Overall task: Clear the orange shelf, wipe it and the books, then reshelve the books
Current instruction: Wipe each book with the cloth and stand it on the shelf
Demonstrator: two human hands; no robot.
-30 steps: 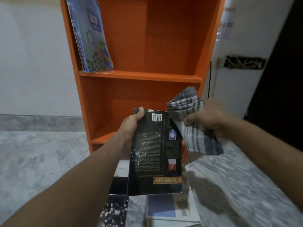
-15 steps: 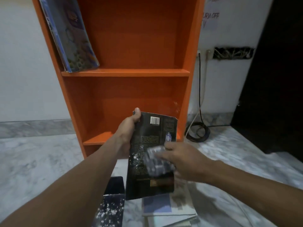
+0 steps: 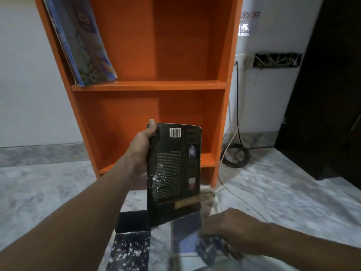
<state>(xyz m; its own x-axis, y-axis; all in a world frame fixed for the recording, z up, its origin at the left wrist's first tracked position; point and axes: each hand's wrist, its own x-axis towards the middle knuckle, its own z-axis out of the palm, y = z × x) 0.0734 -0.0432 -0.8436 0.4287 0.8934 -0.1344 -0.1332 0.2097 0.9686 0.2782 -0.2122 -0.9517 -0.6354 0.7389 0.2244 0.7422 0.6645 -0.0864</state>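
1. Since the frame half a second ago, our right hand point(image 3: 232, 229) has left the face of the black book point(image 3: 173, 173) and dropped to the lower right of the frame. The view has shifted slightly too.
2. We hold the black book upright in the centre of the frame, back cover toward us, with its barcode at the top and white specks on its lower left.
3. Our left hand point(image 3: 143, 151) grips the book by its left edge. The thumb lies over the upper left corner and the fingers are hidden behind the cover.
4. Our right hand is blurred by motion. Its fingers look curled round the checked cloth point(image 3: 210, 249), which bunches out beneath them.
5. That hand and cloth sit low over a stack of books point(image 3: 185, 237) lying on the marble floor point(image 3: 39, 192) at the lower centre. We cannot tell whether the cloth touches the top cover.
6. Just left of the stack lies a dark speckled book point(image 3: 129, 251).
7. Filling the upper centre, the orange shelf point(image 3: 148, 88) stands behind the black book. Its lower compartment shows nothing beside the held book.
8. Several blue books point(image 3: 86, 45) lean against the shelf's left wall in the upper left of the frame, resting on the middle board.
9. Right of the shelf, a coiled cable point(image 3: 236, 155) lies on the floor by the wall.
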